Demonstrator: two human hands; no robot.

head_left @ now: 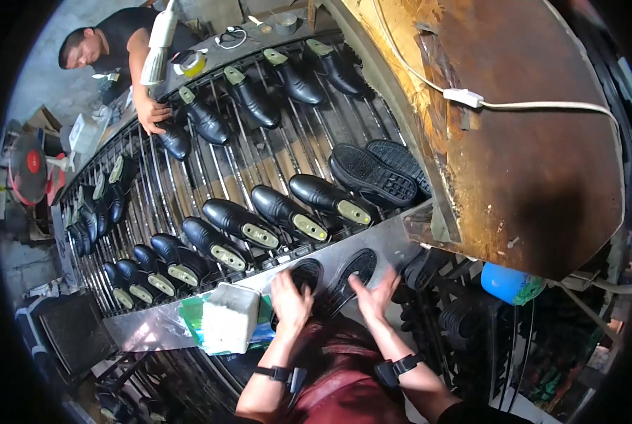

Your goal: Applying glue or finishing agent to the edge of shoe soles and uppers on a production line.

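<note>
While the rod conveyor (pixel 199 173) spreads wide beyond a metal ledge (pixel 394 242), bearing black shoes (pixel 232 218), two dark soles (pixel 360 267) lie at that ledge: left hand (pixel 291 300) at one, its grip I can't tell; right hand (pixel 377 295) beside the other, fingers spread apart.

One black shoe sole (pixel 309 269) lies across the near edge of the metal ledge (pixel 394 238), its rounded end toward the far edge, its left side partly covered. Just to the right, a second black sole (pixel 342 284) slants across the same edge, rounded end up and rightward, its lower end in shadow.
</note>
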